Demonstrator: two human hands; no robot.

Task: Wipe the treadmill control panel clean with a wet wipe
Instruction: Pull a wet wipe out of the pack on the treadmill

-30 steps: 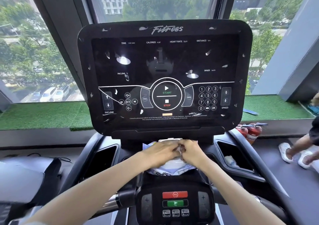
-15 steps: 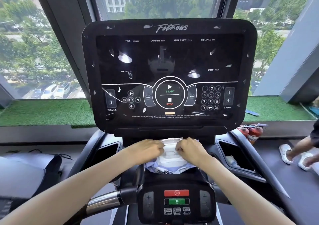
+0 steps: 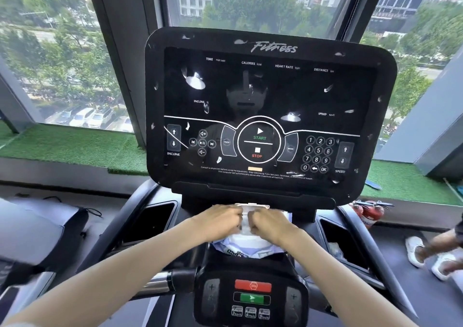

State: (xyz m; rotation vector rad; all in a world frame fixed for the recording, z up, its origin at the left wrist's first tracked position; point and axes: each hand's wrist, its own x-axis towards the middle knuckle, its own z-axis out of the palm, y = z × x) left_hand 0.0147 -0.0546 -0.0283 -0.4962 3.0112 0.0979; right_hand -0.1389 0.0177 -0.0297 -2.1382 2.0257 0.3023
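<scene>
The black treadmill control panel [image 3: 270,116] stands upright ahead of me, dotted with several white smears. Below it, on the console ledge, lies a wet wipe pack [image 3: 246,244], white with a blue printed lower edge. My left hand [image 3: 220,221] and my right hand [image 3: 271,224] sit side by side on top of the pack, fingers curled into it near its white lid flap [image 3: 251,207]. Their knuckles almost meet at the middle. No loose wipe is visible.
A small lower console [image 3: 251,299] with red and green buttons sits under my forearms. Open side pockets [image 3: 150,222] flank the ledge. Red fire extinguishers [image 3: 370,212] stand at the right, and another person's feet in white shoes [image 3: 426,254] are on the neighbouring belt.
My head has turned, shifting the panel right in view. Both hands came apart across the pack half a second ago and have since drawn together again at its middle.
</scene>
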